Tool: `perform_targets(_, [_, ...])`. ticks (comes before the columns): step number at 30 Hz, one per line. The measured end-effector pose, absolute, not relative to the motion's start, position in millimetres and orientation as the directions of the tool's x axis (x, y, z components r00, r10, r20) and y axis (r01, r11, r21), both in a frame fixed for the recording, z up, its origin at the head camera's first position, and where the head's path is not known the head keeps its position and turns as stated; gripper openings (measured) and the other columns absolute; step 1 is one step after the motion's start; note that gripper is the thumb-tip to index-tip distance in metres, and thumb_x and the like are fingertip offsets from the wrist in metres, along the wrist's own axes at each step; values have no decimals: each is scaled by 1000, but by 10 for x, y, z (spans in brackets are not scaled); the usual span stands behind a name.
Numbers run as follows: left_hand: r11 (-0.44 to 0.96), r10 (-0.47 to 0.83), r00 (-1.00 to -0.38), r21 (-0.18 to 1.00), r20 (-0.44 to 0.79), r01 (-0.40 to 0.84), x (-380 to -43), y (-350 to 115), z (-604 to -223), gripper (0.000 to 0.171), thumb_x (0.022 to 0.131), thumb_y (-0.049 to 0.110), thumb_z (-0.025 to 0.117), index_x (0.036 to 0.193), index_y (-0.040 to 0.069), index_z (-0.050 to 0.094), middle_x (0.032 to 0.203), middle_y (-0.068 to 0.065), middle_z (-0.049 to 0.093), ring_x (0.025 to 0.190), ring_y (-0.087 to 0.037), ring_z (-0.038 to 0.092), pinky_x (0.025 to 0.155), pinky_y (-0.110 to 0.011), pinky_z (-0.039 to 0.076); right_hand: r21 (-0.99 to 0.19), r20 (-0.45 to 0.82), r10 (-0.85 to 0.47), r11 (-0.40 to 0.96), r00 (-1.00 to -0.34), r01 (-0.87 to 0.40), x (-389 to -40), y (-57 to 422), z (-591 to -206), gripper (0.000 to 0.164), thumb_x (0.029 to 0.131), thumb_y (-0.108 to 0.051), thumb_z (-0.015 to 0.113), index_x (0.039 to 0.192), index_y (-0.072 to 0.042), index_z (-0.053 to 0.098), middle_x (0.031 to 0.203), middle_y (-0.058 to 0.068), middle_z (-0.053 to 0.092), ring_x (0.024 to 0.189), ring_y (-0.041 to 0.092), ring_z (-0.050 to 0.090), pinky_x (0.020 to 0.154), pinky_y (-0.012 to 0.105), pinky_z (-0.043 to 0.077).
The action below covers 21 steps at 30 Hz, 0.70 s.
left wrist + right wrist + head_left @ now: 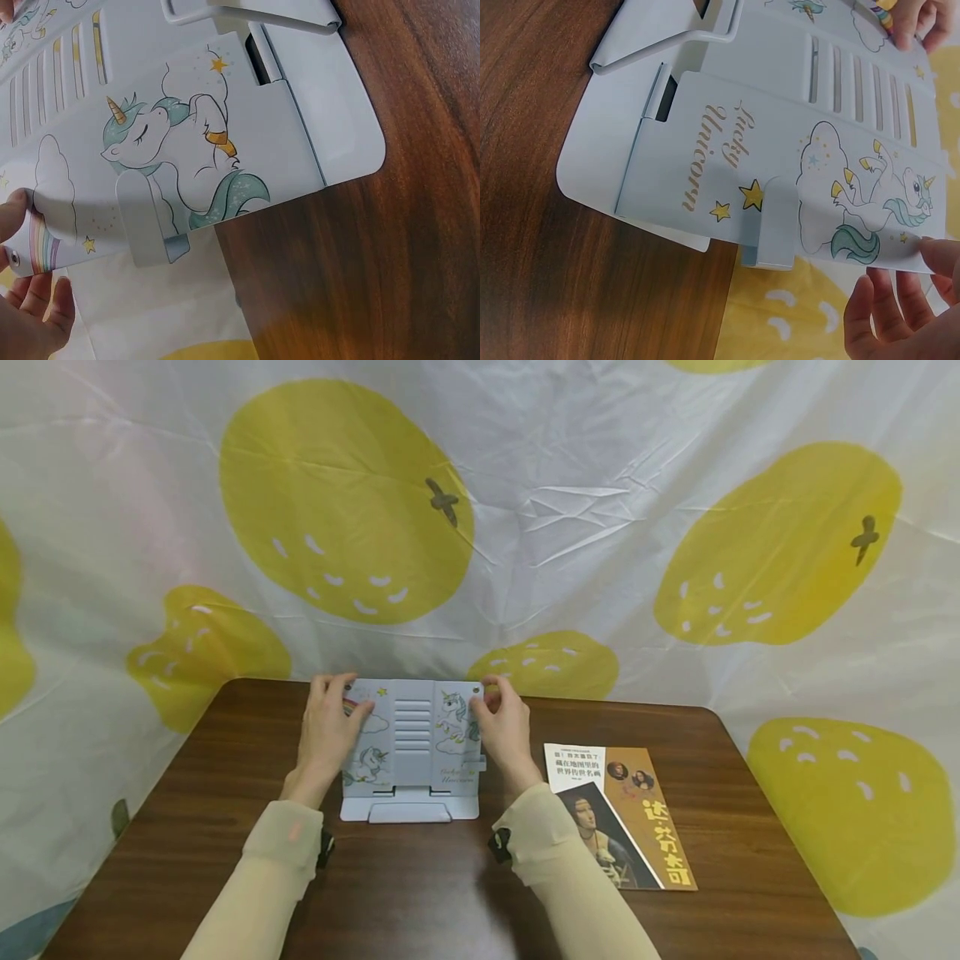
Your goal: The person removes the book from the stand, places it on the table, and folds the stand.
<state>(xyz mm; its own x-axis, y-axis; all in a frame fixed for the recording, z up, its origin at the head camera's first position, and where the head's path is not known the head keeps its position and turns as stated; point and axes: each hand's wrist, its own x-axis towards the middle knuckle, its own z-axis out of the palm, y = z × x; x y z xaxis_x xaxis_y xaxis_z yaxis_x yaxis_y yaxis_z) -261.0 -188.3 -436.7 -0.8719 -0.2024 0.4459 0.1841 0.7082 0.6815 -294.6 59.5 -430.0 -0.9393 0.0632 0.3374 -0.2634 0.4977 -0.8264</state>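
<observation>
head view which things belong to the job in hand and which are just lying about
In the job:
stand
left grip and right grip, at its upper corners

Just there, it seems:
book, unheld, right of the stand
cloth hanging behind

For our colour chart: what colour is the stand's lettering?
The lettering is gold, clearest in the right wrist view.

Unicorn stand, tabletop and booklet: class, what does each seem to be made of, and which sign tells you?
Unicorn stand: probably painted metal, possibly plastic, smooth satin white; thin, stiff-looking slotted panel.
Tabletop: wood or wood-look laminate, slight sheen; dark brown streaked grain.
Booklet: likely paper or card; flat printed cover, gloss unclear.
</observation>
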Motion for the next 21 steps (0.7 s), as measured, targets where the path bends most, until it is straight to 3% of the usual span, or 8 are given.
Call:
perform_targets(14, [704, -214, -860, 683, 464, 193, -2587, -1852, -4371, 46, 89, 15, 74, 129, 1, 56, 122, -19, 45, 105, -40, 53, 87, -52, 44, -797, 351, 37, 536, -936, -278, -2995, 603, -4287, 25, 91, -11, 67, 115, -9, 62, 79, 4, 61, 69, 21, 56, 63, 35, 47])
perform_targets(21, [707, -208, -847, 674, 489, 216, -2486, -1829, -4365, 44, 89, 13, 73, 127, -1, 56, 120, -19, 47, 98, -43, 57, 82, -54, 47, -771, 381, 38, 565, -924, -294, -3044, 589, -4266, 24, 90, -10, 68, 113, -8, 63, 79, 5, 64, 73, 24, 58, 69, 39, 47])
